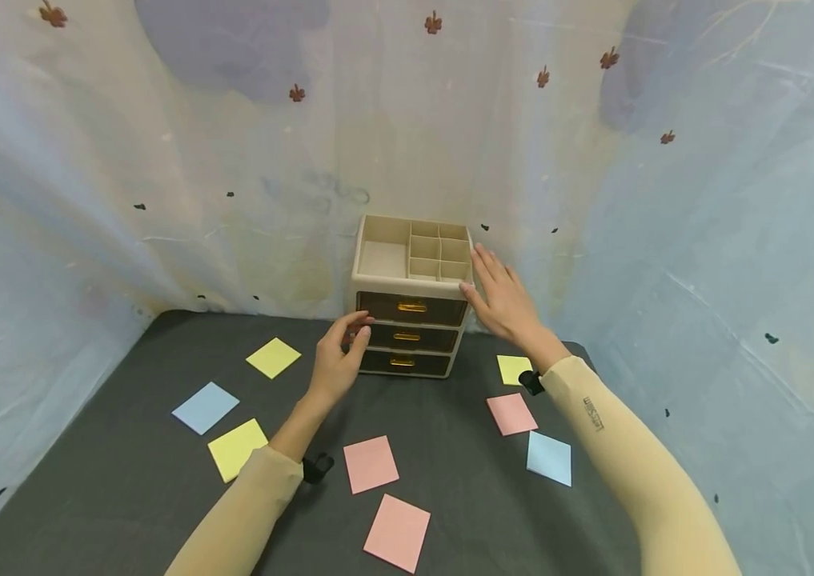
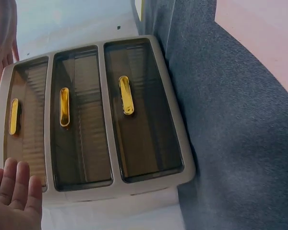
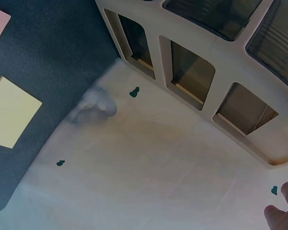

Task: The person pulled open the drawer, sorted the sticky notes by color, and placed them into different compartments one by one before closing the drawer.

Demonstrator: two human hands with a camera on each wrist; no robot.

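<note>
A cream desktop organizer (image 1: 392, 284) stands at the back of the table, with a compartmented tray on top. Its front has three dark, see-through drawers with gold handles (image 2: 126, 96), all closed. My left hand (image 1: 334, 364) is at the organizer's left front edge, fingers slightly bent and nothing held; whether they touch it I cannot tell. Along the upper right side lies my right hand (image 1: 506, 306), fingers extended, close to or against the rim. In the right wrist view, only the right fingertips (image 3: 284, 208) show, below the organizer's side cutouts.
On the dark table (image 1: 450, 488), yellow (image 1: 273, 358), blue (image 1: 206, 408) and pink (image 1: 371, 464) sticky-note pads lie spread to both sides and in front. A patterned curtain (image 1: 407, 144) hangs behind the organizer and around the table.
</note>
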